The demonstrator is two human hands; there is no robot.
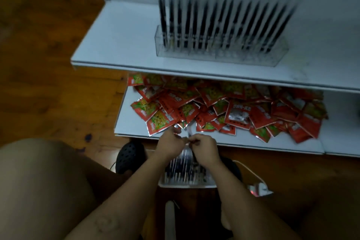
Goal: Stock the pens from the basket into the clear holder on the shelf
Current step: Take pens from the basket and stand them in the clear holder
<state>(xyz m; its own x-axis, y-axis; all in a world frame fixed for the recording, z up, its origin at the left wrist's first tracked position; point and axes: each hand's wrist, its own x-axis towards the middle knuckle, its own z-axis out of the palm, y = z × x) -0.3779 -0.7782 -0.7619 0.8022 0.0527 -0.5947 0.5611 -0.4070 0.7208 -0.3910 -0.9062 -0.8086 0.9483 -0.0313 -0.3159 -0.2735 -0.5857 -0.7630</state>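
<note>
- Knee (39,181) sits nearest the lens, bottom left; both forearms reach fwd from there over the white basket (187,185) on the floor.
- Left hand (169,143) & right hand (205,147) meet just above the basket, fingers curled, both pinching a slim silvery thing (189,132) btwn them. Prob. a pen or its wrapper, too small to tell.
- Basket pens (181,167) lie packed side by side under the hands.
- Clear holder (220,54) stands on the upper shelf (116,41), well apart from the hands, up & fwd.
- Step in hand, as I read it: freeing one pen before lifting it.
  - Do it well: keep one hand's grip near mid-barrel and clear any wrap fully.
  - Then carry it upright, tip down, & aim for a free slot. Front row looks emptier, though blur hides slots.
- Counts:
  - 1 holder, 1 basket, 2 shelves
  - black pens in holder (203,25): approx. 14, blurred
  - basket pens: many, not countable
  - red snack packets (165,119) on lower shelf (128,122): dozens
  - 2 black shoes (130,156)
</note>
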